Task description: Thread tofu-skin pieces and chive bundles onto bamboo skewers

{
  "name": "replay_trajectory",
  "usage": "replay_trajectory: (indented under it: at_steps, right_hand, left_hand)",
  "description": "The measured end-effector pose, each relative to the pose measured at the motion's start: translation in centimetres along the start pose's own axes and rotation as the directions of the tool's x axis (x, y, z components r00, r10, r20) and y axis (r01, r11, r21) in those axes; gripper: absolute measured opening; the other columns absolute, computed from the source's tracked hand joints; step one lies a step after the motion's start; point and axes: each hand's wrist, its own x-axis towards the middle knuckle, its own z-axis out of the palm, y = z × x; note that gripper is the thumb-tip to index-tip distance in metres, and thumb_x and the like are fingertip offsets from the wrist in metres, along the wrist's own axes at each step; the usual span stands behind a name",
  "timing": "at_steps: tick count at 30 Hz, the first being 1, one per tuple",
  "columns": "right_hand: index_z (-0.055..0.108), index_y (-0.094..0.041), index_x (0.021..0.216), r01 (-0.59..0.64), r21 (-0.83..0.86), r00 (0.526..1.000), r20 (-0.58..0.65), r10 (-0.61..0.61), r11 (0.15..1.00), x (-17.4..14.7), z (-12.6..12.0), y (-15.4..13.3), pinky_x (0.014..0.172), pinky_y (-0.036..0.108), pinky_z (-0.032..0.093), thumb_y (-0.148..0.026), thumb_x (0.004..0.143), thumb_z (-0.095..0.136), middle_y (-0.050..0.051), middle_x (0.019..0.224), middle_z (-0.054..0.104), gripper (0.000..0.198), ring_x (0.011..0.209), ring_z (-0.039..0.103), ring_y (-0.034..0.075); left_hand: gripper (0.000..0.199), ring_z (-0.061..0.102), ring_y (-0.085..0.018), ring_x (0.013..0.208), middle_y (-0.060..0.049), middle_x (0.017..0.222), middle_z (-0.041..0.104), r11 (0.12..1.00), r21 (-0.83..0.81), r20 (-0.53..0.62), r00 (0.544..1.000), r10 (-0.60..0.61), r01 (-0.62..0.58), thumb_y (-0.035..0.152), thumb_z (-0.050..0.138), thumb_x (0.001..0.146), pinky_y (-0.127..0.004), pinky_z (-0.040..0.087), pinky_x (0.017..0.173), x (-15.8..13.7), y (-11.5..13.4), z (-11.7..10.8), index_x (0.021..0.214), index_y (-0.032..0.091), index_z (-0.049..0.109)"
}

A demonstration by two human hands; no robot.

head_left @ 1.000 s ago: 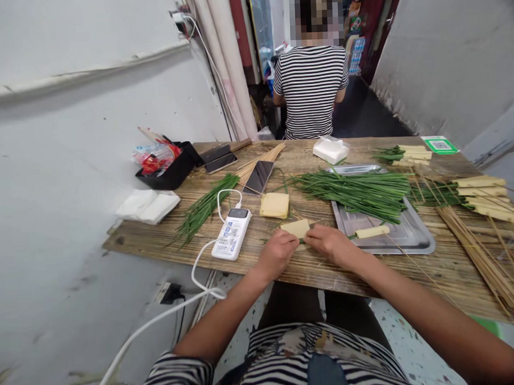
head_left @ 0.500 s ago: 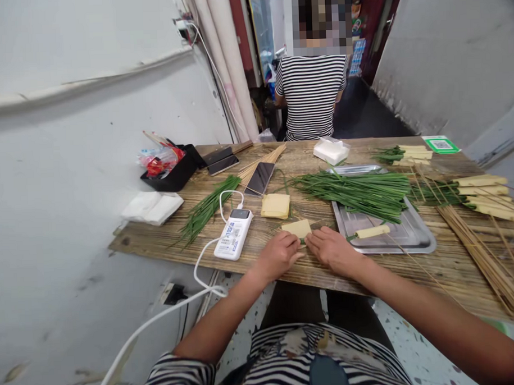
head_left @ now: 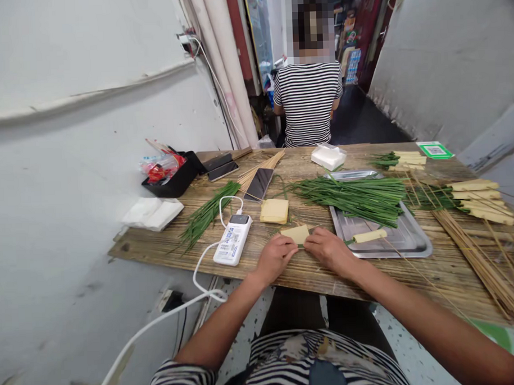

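Near the six o'clock edge of a wooden table (head_left: 149,244) lies a pale yellow sheet (head_left: 296,234), green stalks (head_left: 300,246) along its near side. At its eight o'clock, the left hand (head_left: 276,257) pinches that side, fingers narrowed; at four, the right hand (head_left: 330,250) does likewise. Outward: stacked sheets (head_left: 274,211) at eleven, a metal tray (head_left: 412,240) bearing greens (head_left: 358,197) at three, a white power bank (head_left: 230,248) at nine.

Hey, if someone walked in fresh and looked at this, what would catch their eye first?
Probably the green stalks, heaped across the tray right of centre and overhanging its left edge. Next might come the left hand and right hand near the table's front edge, their grip on a yellow sheet, then the white power bank to their left.
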Motion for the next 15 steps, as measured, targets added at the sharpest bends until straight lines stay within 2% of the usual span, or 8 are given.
replay_trajectory:
  at_steps: [5, 8, 15]
  right_hand:
    - [0.063, -0.018, 0.076, -0.099, 0.158, 0.990, -0.085, 0.113, 0.982, -0.6, 0.9, -1.2, 0.068, 0.028, 0.034, -0.020, 0.094, 0.043, 0.005, 0.078, 0.059, 0.027, 0.077, 0.042, 0.016]
    - [0.066, -0.017, 0.077, -0.142, 0.242, 0.977, -0.119, 0.174, 0.960, -0.9, 1.4, -1.8, 0.067, 0.028, 0.037, -0.019, 0.092, 0.046, 0.006, 0.078, 0.059, 0.025, 0.077, 0.045, 0.017]
    - [0.069, -0.018, 0.073, -0.237, 0.384, 0.955, -0.078, 0.288, 0.892, -0.5, 1.2, -1.8, 0.070, 0.030, 0.041, -0.012, 0.084, 0.055, 0.005, 0.076, 0.061, 0.019, 0.077, 0.050, 0.017]
  left_hand:
    - [0.015, 0.058, -0.016, 0.080, -0.004, 0.083, 0.069, 0.994, 0.029, 0.029, 0.994, -0.108, 0.107, 0.026, 0.060, 0.086, -0.034, 0.043, 0.077, -1.0, 0.2, -0.5, 0.080, 0.021, 0.072]
    - [0.014, 0.059, -0.016, 0.080, -0.002, 0.083, 0.070, 0.981, -0.011, 0.035, 0.981, -0.193, 0.194, 0.029, 0.062, 0.084, -0.033, 0.042, 0.078, -1.4, 0.4, -0.8, 0.078, 0.023, 0.073]
    - [0.014, 0.062, -0.016, 0.076, -0.002, 0.081, 0.072, 0.955, -0.121, 0.051, 0.962, -0.267, 0.271, 0.031, 0.063, 0.083, -0.031, 0.044, 0.077, -1.2, 0.6, -1.4, 0.082, 0.023, 0.074]
